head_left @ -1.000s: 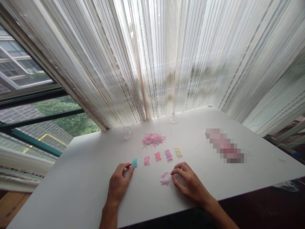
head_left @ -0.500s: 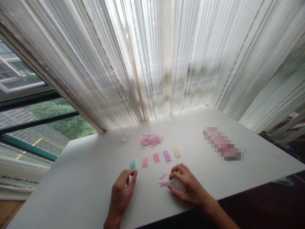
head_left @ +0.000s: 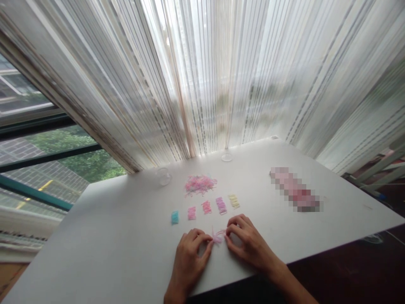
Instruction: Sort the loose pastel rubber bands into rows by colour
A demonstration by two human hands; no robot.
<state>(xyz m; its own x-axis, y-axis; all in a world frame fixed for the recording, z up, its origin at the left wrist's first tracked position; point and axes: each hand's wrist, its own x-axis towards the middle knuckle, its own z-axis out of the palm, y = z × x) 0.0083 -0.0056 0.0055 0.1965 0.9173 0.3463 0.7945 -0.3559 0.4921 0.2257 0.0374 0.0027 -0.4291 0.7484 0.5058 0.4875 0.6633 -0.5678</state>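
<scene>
Pink strands lie bunched — left hand pinching one side, right hand pinching the other.

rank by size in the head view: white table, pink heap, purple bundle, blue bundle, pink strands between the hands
1. White table
2. Pink heap
3. Purple bundle
4. Blue bundle
Unranked: pink strands, close to the purple bundle in size, but loosely spread and maybe partly covered
</scene>
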